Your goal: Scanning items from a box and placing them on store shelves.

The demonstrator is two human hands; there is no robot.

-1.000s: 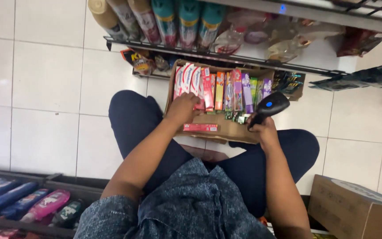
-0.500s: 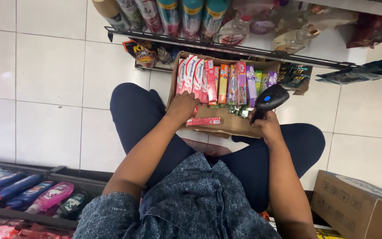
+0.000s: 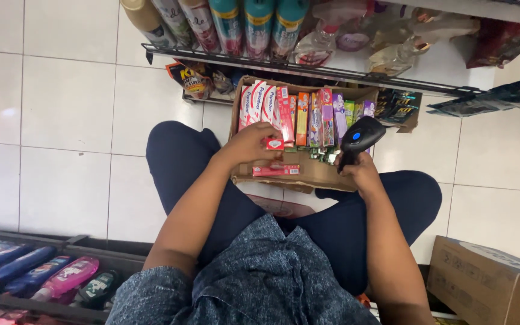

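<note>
Crowding the hands (image 3: 254, 144): shelf (image 3: 308, 69), cardboard box (image 3: 308, 174).

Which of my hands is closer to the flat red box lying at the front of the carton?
Left. The left hand hovers just above the flat red box; the right hand holds the scanner off to its right.

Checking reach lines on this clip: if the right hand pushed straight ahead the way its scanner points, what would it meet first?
Probably the upright toothpaste boxes in the cardboard box; the right hand aims the black scanner at them, though depth is unclear.

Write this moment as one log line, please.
left hand: on red toothpaste box in cardboard tray | right hand: grip on black scanner | setting: shop floor, squatting
</note>
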